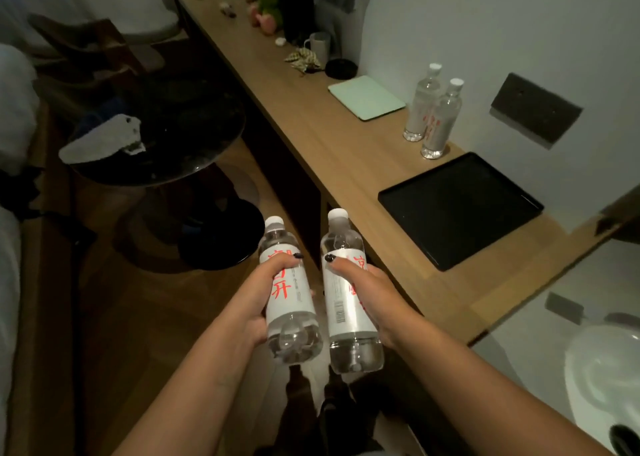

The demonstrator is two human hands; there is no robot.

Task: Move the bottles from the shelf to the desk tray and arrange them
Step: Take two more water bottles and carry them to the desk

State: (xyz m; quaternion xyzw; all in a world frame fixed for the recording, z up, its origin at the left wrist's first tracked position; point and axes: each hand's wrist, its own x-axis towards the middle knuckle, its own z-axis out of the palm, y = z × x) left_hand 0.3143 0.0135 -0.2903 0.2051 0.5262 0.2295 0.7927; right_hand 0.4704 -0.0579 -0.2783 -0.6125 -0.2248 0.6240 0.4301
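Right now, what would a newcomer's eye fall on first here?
Two clear plastic water bottles with white, red-lettered labels fill the foreground, one gripped in the left hand, one in the right hand. Beyond them, a flat black rectangular tray lies bare on the long wooden desk. Past its far edge stand two more matching bottles.

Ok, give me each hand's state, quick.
Left hand: gripping a water bottle.
Right hand: gripping a second water bottle.

The left bottle's (290,292) white label shows a red "开"; other characters are illegible.
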